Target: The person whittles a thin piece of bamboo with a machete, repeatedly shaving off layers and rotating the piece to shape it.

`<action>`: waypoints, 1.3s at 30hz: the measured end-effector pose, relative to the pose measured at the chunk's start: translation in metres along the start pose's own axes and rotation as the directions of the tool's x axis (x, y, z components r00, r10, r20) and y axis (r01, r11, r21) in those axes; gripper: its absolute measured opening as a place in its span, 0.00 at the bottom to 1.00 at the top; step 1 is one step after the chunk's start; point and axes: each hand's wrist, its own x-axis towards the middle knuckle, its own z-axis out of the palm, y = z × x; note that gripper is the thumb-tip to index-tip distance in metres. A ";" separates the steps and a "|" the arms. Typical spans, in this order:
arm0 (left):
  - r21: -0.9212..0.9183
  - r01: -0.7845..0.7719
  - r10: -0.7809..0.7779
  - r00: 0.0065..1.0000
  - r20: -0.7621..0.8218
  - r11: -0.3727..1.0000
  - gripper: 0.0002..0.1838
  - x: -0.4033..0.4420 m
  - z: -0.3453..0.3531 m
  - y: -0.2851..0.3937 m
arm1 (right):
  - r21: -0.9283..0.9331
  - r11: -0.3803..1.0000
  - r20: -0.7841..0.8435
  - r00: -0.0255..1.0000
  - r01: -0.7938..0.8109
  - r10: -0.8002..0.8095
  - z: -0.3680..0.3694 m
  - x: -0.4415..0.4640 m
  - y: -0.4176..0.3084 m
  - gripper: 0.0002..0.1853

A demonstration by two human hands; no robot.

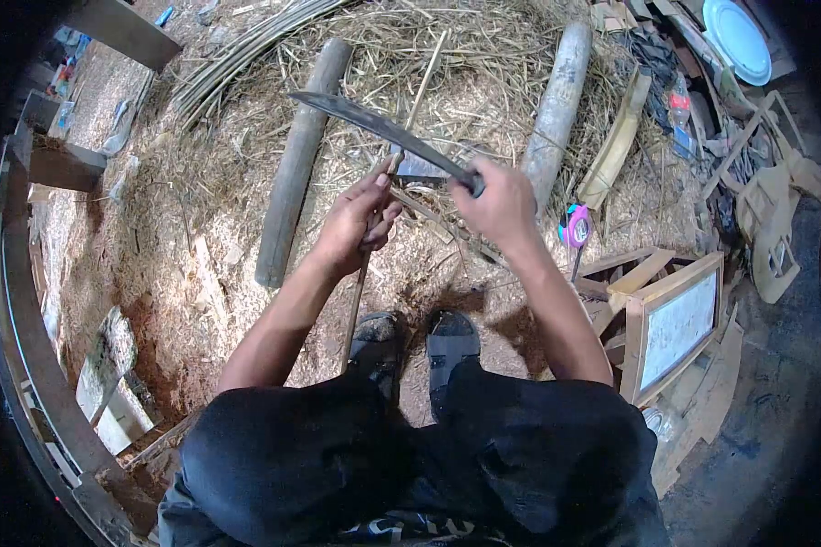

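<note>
My right hand (499, 202) is wrapped round the handle of a machete (367, 118). Its long dark blade points to the upper left, across and above my left hand (359, 221). Closed fingers of the left hand hold a thin bamboo stick (357, 296), which runs from near my feet up past the blade. Whether the blade touches the stick I cannot tell. Behind the machete grip lies a flat grey-blue piece (420, 168), partly hidden.
Two thick poles (303, 164) (559, 105) lie on the shavings-covered ground. Long thin sticks (246, 50) are bundled at the upper left. To the right are a pink and blue tape measure (575, 226), a wooden frame (675, 328) and a light-blue plate (737, 41).
</note>
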 end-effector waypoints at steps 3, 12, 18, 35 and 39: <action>-0.049 0.058 -0.058 0.998 -0.001 0.997 0.16 0.000 0.007 0.000 | -0.144 0.970 -0.067 0.976 0.194 -0.205 0.021 -0.006 -0.003 0.14; 0.090 0.083 -0.082 0.996 -0.021 0.992 0.08 -0.005 0.014 -0.007 | -0.303 0.870 -0.188 0.871 0.389 -0.455 0.044 0.028 0.024 0.08; -0.002 0.134 -0.133 0.985 -0.107 0.991 0.21 -0.005 0.016 0.000 | -0.193 0.908 -0.050 0.921 0.371 -0.387 0.036 0.022 0.020 0.08; 0.074 0.065 -0.069 0.996 0.058 0.995 0.28 -0.011 0.014 -0.006 | -0.268 0.865 -0.115 0.878 0.423 -0.465 0.015 0.050 0.029 0.10; 0.099 0.068 -0.074 0.996 0.054 0.993 0.27 -0.014 0.015 -0.008 | -0.271 0.961 -0.081 0.996 -0.049 0.028 -0.011 0.077 0.037 0.15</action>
